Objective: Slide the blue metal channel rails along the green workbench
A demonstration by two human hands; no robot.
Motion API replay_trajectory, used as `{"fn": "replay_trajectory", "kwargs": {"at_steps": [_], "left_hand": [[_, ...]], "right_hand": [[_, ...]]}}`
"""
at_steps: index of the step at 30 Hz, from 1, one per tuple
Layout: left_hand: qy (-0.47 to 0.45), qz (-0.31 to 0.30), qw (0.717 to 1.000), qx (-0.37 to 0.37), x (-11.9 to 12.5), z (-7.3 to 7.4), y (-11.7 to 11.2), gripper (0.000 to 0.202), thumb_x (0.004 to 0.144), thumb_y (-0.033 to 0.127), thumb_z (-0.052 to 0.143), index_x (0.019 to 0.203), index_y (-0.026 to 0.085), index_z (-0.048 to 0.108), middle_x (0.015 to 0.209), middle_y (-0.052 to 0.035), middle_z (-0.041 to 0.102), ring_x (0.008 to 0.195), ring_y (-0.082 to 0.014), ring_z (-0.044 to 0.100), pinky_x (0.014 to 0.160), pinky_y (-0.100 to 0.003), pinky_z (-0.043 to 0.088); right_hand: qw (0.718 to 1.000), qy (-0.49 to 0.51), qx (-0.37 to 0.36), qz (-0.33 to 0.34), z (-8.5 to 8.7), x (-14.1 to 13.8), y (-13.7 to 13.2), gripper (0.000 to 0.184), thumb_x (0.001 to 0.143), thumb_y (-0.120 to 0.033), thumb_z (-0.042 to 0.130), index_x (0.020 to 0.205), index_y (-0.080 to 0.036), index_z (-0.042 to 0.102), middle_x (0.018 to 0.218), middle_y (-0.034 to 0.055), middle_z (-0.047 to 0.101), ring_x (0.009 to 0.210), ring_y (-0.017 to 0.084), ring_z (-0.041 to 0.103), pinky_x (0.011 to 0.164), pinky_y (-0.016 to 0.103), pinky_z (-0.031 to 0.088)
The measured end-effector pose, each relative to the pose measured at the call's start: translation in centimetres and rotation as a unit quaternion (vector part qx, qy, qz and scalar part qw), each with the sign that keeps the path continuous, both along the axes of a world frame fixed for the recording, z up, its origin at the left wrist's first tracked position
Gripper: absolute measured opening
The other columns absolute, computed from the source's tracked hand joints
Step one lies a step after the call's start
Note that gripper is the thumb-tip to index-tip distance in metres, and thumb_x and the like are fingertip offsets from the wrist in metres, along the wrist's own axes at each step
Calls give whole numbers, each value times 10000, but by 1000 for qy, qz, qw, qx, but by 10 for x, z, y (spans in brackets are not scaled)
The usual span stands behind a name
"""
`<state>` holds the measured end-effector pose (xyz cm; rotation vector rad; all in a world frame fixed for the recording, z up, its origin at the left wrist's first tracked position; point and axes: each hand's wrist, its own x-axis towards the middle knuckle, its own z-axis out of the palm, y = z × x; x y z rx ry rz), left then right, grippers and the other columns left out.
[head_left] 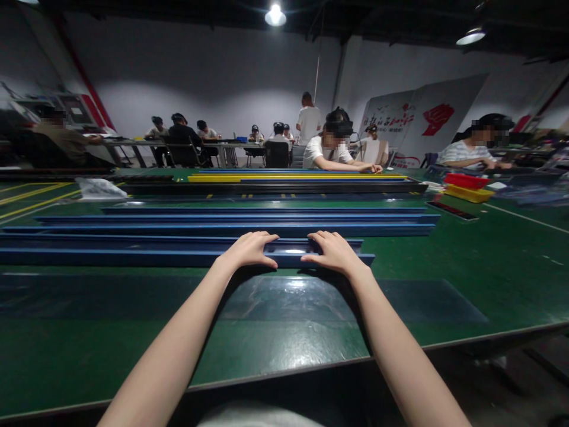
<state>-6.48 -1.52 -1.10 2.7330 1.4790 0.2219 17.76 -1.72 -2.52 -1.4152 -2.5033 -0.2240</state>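
Note:
A long blue plastic channel [133, 258] lies across the green table, its right end just past my right hand. My left hand [251, 249] grips it with the thumb on the near wall and the fingers over the far wall. My right hand [333, 252] holds it the same way a short distance to the right, thumb pointing toward the left one. Between the hands the channel's hollow shows, facing up. Nearer to me a clear plastic strip [413, 299] lies flat on the table, partly beneath my forearms.
Several more blue channels [222, 228] lie parallel behind. Beyond them are yellow strips [302, 177] and a dark profile [275, 187]. To the right sit a phone [453, 210], a red bin [466, 180] and a yellow bin [469, 193]. A co-worker [329, 151] leans over the far side.

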Motion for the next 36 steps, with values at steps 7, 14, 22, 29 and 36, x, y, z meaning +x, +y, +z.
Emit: {"fn": "replay_trajectory", "kwargs": {"at_steps": [7,14,22,29,36], "left_hand": [[10,43,998,-33,-22,4,3,840,559,602,631,1285,241,409,1235,-81,503,1087,-280,503,839,-321,418],[-1,50,997,-64,-36,2,8,859,555,567,642,1294,205,395,1269,-97,474,1136,-263,463,916,-319,380],[11,70,995,-77,-30,2,4,858,578,555,626,1315,209,356,1357,-98,381,1266,-268,308,1018,-354,264],[9,46,998,-42,-21,2,0,830,600,625,584,1293,214,386,1293,-92,444,1179,-274,396,965,-367,306],[12,1,1000,10,-4,-1,-3,809,654,639,544,1303,188,371,1257,-103,463,1149,-251,415,946,-337,300]], "right_hand": [[1000,13,-7,-21,3,13,0,667,686,-678,463,1115,-175,552,1119,111,584,1012,245,528,840,353,351],[998,7,-29,-54,3,22,0,672,695,-699,422,1094,-176,563,1102,114,592,972,245,548,820,332,361],[997,-43,-21,-62,1,17,0,659,751,-684,341,1069,-147,554,1068,135,595,978,254,537,801,333,359],[993,-94,16,-63,-2,6,2,681,771,-679,273,1065,-128,546,1025,142,600,941,258,540,764,337,354],[992,-101,50,-65,-6,-14,-1,710,772,-687,204,1011,-117,553,988,155,599,907,262,538,762,344,342]]}}
